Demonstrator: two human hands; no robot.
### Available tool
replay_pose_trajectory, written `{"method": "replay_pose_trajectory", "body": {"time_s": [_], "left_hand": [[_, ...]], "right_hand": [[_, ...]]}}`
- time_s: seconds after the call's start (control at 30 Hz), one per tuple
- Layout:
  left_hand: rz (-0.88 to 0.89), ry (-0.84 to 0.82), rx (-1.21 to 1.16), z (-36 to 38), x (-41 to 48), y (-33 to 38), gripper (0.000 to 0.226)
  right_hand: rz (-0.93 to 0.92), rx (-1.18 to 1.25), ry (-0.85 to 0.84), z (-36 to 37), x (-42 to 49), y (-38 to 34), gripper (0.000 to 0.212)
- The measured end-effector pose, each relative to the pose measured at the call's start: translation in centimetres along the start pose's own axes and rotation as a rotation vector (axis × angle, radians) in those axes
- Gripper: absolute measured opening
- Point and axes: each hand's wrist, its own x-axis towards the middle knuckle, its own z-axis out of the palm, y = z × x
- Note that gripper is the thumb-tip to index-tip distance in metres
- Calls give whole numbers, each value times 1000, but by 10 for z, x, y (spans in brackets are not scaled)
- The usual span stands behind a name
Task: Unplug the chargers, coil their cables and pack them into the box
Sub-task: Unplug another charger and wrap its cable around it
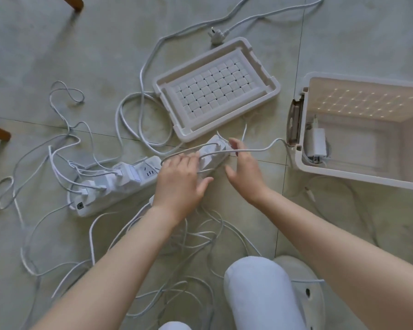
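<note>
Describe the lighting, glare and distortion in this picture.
Head view: soft, even light; bright dots fall on the inner wall of the white plastic box; the white plastic power strip looks washed out; the seams of the grey tile floor curve.

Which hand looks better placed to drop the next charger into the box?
Right, probably: the right hand is nearer the open box on that side, while the left hand rests on the power strip.

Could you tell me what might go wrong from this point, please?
The cable by the right hand seems to lead to the charger already in the box; tugging it may drag that charger out. The other loose cables look tangled and could snag while coiling.
</note>
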Motion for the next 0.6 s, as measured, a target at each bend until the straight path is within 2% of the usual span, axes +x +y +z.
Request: {"method": "replay_pose_trajectory", "body": {"time_s": [0.1,0.17,0.27,0.33,0.4,0.5,0.6], "left_hand": [[-27,-15,-47,1,3,1,48],[-22,92,-91,-1,1,1,33],[46,377,-161,-6,-9,-3,23],[44,466,-202,-14,-10,-9,22],[-65,402,-283,-21,-5,-12,28],[-269,86,-472,-26,11,-11,27],[-263,-50,-390,-20,18,-8,30]], "right_hand": [[16,140,-39,7,20,2,55],[43,136,-81,12,26,1,56],[46,-37,-40,16,12,-8,49],[9,-223,-101,9,-13,-17,50],[-162,-367,-92,-9,-36,-29,39],[-456,-246,28,-35,-38,-55,27],[-482,-190,125,-43,-3,-68,22]]}}
